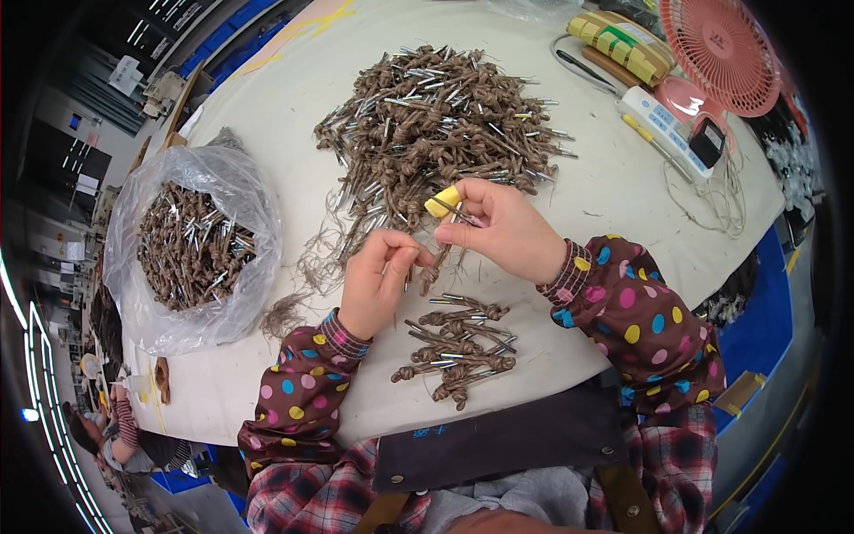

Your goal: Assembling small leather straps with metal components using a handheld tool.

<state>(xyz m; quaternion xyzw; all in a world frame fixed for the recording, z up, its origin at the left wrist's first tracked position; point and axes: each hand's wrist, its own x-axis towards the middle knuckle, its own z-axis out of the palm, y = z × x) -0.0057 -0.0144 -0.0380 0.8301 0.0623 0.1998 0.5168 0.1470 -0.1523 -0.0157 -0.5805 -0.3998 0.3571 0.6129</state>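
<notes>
1. Nearest the body, a small pile of knotted brown cord pieces with metal tips [458,349] lies on the white table [605,205], just below both hands.
2. The left hand [378,280] is closed, its fingers pinched around one knotted cord piece [431,267] that hangs between the two hands.
3. The right hand [503,227] is curled too, gripping the upper end of that same cord with thumb and fingertips; a yellow finger cot [442,203] covers one raised fingertip.
4. Loose brown fibre scraps [307,276] lie on the table left of the left hand.
5. Further left sits an open clear plastic bag [231,178] holding more knotted cords.
6. Beyond the hands, a big heap of the same metal-tipped cords [427,125] spreads across the table's middle.
7. At the far right stand a pink desk fan [721,53], a white power strip [663,125] with cables, and a bundle of yellow-green pieces [623,44].
</notes>
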